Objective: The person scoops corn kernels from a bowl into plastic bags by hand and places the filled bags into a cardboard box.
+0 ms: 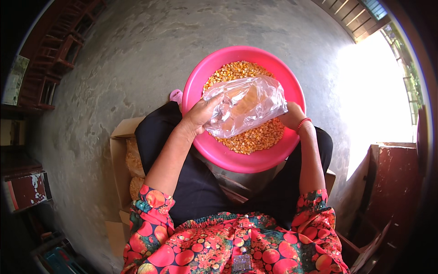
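A clear plastic bag (246, 102) stretches between my hands above a pink plastic basin (198, 82). My left hand (202, 114) grips the bag's left end, thumb on top. At the right end, my right hand (292, 115) holds the bag's edge, its fingers partly hidden behind the film and basin side. A yellow-orange tone shows through the crinkled plastic; whether it lies inside or beneath, I cannot tell. Loose dried corn kernels (255, 138) cover the basin's bottom, showing above and below the bag. The basin rests at my knees.
An open cardboard box (118, 164) beside my left leg holds bags of corn (134, 161). Wooden chairs (65, 51) line the far left. A worn red wooden cabinet (393, 178) stands at right, near the bright doorway. Concrete floor (137, 61) surrounds me.
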Demonstrator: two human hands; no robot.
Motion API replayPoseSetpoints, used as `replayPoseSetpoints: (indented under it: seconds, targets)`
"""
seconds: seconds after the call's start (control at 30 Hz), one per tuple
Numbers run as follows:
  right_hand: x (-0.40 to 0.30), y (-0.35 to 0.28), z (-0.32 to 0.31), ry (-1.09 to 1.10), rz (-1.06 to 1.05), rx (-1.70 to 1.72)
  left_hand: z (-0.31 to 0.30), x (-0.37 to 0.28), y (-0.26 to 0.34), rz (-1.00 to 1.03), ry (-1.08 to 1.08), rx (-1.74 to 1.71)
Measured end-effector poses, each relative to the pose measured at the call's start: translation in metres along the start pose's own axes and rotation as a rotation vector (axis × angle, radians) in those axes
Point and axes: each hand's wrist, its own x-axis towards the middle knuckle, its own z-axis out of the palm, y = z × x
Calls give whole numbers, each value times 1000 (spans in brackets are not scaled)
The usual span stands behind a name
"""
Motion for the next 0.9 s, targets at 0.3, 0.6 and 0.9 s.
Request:
replayPoseSetpoints:
  seconds: [0.3,0.6,0.9]
  targets:
    - [-20,-90,-7,57,-515,619,8,10,-19,-85,-35,135]
    - [-27,-98,62,-500,-406,85,-27,28,-16,166,222,511]
    - [-1,-71,80,-126,-342,49,29,-3,12,1194,468,1203]
